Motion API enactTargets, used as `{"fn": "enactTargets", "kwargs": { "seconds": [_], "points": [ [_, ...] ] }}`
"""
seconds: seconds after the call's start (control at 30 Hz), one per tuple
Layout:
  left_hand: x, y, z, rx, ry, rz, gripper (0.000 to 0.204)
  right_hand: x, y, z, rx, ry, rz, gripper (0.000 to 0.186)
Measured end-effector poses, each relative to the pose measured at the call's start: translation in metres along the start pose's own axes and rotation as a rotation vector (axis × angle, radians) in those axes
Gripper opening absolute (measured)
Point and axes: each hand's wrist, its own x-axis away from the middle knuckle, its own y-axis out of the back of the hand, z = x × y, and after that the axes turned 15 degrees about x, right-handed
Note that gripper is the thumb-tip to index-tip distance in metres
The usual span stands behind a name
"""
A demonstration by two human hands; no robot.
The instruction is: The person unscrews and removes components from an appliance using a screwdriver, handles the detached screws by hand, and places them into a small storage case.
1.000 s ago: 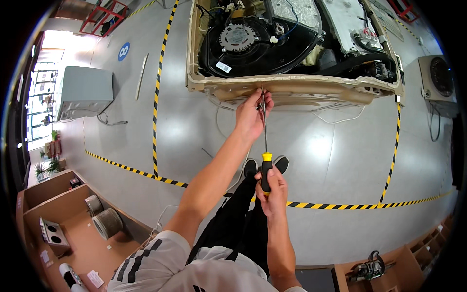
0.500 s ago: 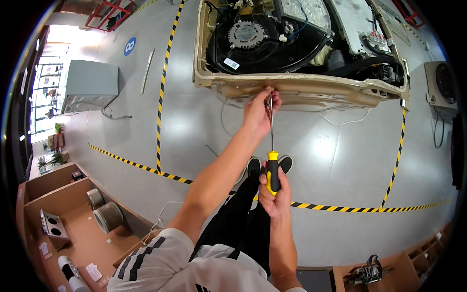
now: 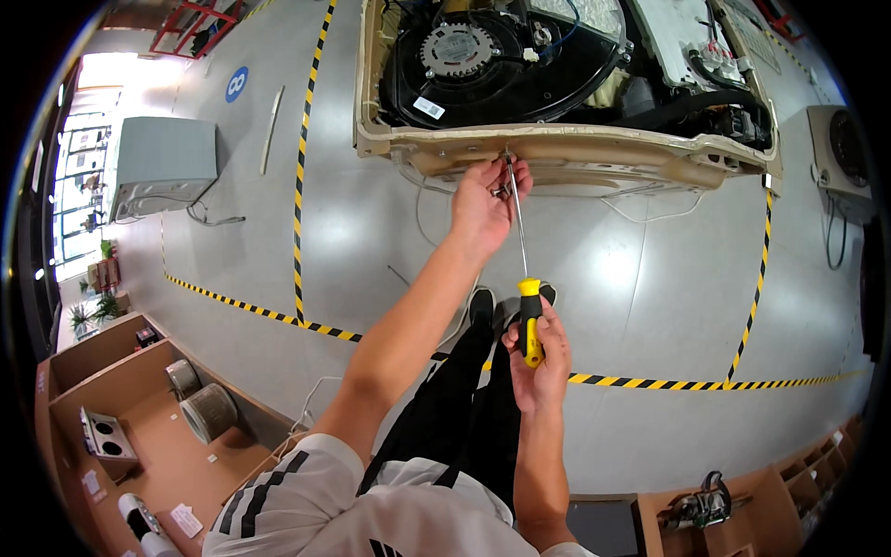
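Observation:
My right hand (image 3: 540, 357) grips the yellow-and-black handle of a long screwdriver (image 3: 530, 320). Its thin steel shaft points away from me, with the tip at the beige front edge of an opened appliance (image 3: 575, 139). Close to that tip, my left hand (image 3: 484, 206) is curled beside the shaft. Small shiny metal pieces (image 3: 502, 191) show between its fingers; their exact kind is too small to tell. Inside the appliance are a black round housing (image 3: 520, 97), a toothed silver motor disc (image 3: 457, 50) and wiring.
Striped yellow-black tape (image 3: 301, 186) marks the grey floor. A grey cabinet (image 3: 167, 167) with a loose cable stands at left, a white unit (image 3: 835, 153) at far right. Brown bins (image 3: 130, 399) with parts lie lower left; a black-and-silver machine part (image 3: 696, 506) sits lower right.
The screwdriver's handle has swung slightly right and its shaft now leans more. My left fingers have loosened from the tip and shifted slightly left. The view has moved a little.

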Motion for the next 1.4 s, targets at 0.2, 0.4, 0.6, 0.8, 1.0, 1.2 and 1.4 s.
{"fn": "enactTargets", "kwargs": {
  "seconds": [0.2, 0.4, 0.6, 0.8, 1.0, 1.2, 1.4],
  "points": [
    [0.010, -0.002, -0.003, 0.010, 0.012, 0.020, 0.032, -0.002, 0.005, -0.005, 0.498, 0.281, -0.273, 0.044],
    [0.015, -0.005, -0.006, -0.124, -0.011, 0.083, 0.034, -0.007, 0.009, -0.016, 0.525, 0.345, -0.198, 0.043],
    [0.017, 0.005, -0.017, -0.190, 0.043, 0.187, 0.042, -0.007, 0.003, 0.007, 0.304, -0.006, 0.029, 0.041],
    [0.018, 0.012, -0.024, -0.273, 0.090, 0.292, 0.041, -0.013, 0.013, 0.009, 0.177, 0.027, 0.081, 0.042],
    [0.016, 0.016, -0.029, -0.322, 0.059, 0.326, 0.032, -0.009, 0.011, 0.001, 0.291, 0.012, -0.002, 0.044],
    [0.013, 0.006, -0.029, -0.246, 0.157, 0.184, 0.025, -0.007, 0.012, -0.019, 0.930, 0.389, -0.270, 0.042],
    [0.005, 0.001, -0.020, -0.369, 0.003, 0.154, 0.021, -0.008, 0.012, -0.025, 1.165, 0.677, -0.350, 0.040]
  ]
}}
